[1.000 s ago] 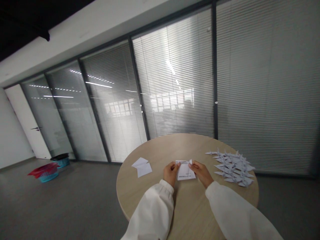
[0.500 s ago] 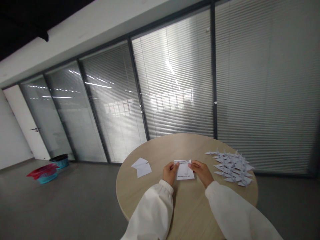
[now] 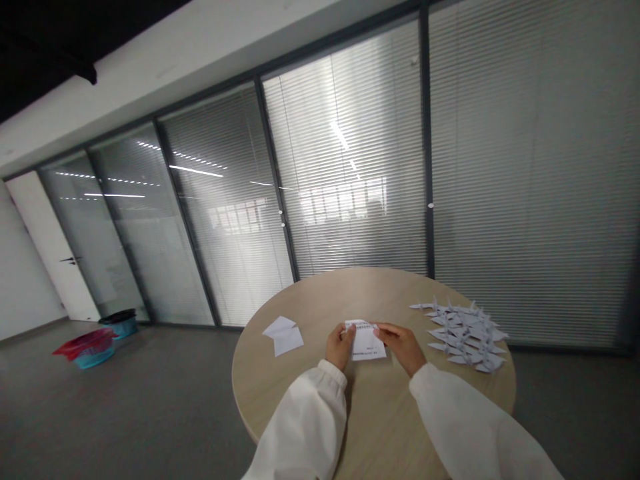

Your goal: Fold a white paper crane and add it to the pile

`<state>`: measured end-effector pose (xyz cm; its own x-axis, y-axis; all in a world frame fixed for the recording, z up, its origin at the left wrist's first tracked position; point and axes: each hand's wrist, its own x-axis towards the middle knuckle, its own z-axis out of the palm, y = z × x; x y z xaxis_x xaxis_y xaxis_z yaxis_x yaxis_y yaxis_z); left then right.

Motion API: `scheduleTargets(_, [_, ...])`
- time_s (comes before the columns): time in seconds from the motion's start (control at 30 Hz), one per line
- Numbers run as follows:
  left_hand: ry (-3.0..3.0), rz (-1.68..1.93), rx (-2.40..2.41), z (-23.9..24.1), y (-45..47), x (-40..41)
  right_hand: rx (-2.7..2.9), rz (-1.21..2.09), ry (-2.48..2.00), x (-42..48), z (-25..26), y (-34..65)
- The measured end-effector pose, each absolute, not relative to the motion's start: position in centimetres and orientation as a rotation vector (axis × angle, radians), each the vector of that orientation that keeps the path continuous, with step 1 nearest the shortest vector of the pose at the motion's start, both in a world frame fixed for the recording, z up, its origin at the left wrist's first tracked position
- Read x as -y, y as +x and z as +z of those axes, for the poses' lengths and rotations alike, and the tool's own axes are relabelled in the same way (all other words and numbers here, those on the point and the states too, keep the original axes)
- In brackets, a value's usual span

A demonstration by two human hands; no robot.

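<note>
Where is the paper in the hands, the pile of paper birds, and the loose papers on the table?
held paper (image 3: 369,345), head view, its white middle.
pile of paper birds (image 3: 463,333), head view, middle of the heap.
loose papers (image 3: 284,335), head view, where the sheets overlap.

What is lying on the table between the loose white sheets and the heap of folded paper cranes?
In the head view, the left hand and right hand hold a printed paper between the sheets and the cranes.
</note>
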<state>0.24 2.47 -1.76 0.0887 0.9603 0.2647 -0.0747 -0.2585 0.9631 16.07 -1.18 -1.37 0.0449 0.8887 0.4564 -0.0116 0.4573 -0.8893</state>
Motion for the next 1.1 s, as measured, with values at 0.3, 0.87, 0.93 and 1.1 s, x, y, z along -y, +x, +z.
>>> scheduleTargets(0.3, [1.318,1.341,-0.938,-1.76,0.27,-2.55,1.361,0.795,-0.874,0.92,-1.58,16.03])
scheduleTargets(0.87, [1.297,1.359,-0.931,-2.04,0.20,-2.91,1.366,0.781,-0.895,0.93,-1.69,16.05])
scheduleTargets(0.93, [1.294,1.360,-0.927,-2.05,0.18,-2.94,1.381,0.765,-0.899,0.99,-1.65,16.06])
scheduleTargets(1.1, [1.284,1.378,-0.920,-1.89,0.15,-2.78,1.419,0.723,-0.881,1.27,-1.45,16.07])
